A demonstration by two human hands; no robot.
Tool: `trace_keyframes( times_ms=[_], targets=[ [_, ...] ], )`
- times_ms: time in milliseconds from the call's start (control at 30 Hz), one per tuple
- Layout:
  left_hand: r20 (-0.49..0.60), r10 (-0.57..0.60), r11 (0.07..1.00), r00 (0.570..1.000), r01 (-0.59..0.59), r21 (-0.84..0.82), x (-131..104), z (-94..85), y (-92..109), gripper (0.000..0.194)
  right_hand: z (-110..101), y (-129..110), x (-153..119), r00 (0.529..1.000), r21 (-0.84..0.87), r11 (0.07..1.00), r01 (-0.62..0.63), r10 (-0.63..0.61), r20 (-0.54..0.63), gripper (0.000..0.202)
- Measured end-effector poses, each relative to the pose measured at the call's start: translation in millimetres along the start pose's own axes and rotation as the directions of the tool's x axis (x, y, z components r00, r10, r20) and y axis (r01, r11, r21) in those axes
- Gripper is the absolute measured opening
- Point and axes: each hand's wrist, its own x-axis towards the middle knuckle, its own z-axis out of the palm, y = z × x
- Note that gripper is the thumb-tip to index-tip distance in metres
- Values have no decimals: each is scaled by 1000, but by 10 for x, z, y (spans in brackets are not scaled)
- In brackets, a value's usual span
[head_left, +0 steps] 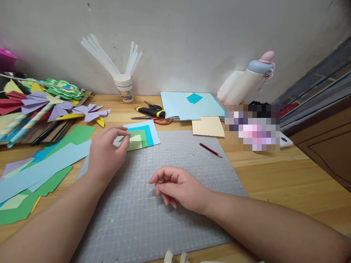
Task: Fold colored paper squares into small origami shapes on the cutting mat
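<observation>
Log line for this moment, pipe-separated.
left hand: at paper stack, contact unclear | right hand: over mat, fingers loosely curled, nothing visible held | pencil: on mat, beyond right hand

- Exposure: moderate, largely even indoor light; source lies out of view, direction uncertain.
- Wall (192, 44), 12 o'clock: flat grey, darkening towards the corner at 2 o'clock.
- Shadows: soft-edged; a faint one shows under the right hand (181, 188), another shade on the wall beside the bottle (244, 87) at 2 o'clock.
- Glare: mild pale sheen on the tabletop (274, 175), 4 o'clock; grid of the cutting mat (131, 226), 7 o'clock, reads faint and washed.
- Obscured: blocky pixelated patch (252, 131), 3 o'clock; contents illegible.
- Distortion: wide-angle stretch; bottle leans, forearms (268, 215) swell at 4 and 8 o'clock.
- Focus: centre fairly clear, outer edges softer.
</observation>
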Motion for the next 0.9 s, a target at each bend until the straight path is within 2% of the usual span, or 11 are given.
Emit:
trace_keyframes(
  times_ms=[67, 167, 200, 267, 300, 367, 533, 733, 900],
  targets=[
    [-81, -17, 998, 997, 12, -66, -84, -89, 116, 18, -17, 15, -2, 999, 15, 999, 42, -42, -32, 16],
    [-34, -65, 984, 997, 58, -169, -270, -173, 324, 19, -66, 33, 1, 965, 13, 980, 196, -191, -180, 37],
    [22, -90, 970, 996, 92, -227, -332, -181, 392, 20, -85, 34, 5, 941, 3, 966, 257, -250, -230, 46],
    [263, -231, 825, 937, 332, -457, -430, -172, 512, 20, -119, 27, 12, 904, -10, 942, 335, -325, -280, 56],
    [344, -260, 760, 902, 411, -504, -462, -159, 560, 21, -132, 19, 15, 900, -7, 938, 346, -334, -282, 55],
    [440, -264, 692, 858, 486, -533, -496, -128, 628, 22, -147, -2, 19, 903, 10, 940, 341, -324, -280, 50],
    [505, -248, 638, 827, 532, -557, -503, -73, 669, 21, -142, -52, 23, 910, 29, 957, 288, -264, -321, 41],
    [533, -230, 577, 814, 555, -599, -515, -49, 656, 42, -151, -61, 43, 910, 57, 964, 258, -223, -348, 35],
    [543, -210, 575, 813, 551, -605, -518, -46, 654, 43, -163, -52, 56, 912, 64, 969, 240, -203, -356, 28]
  ],
)
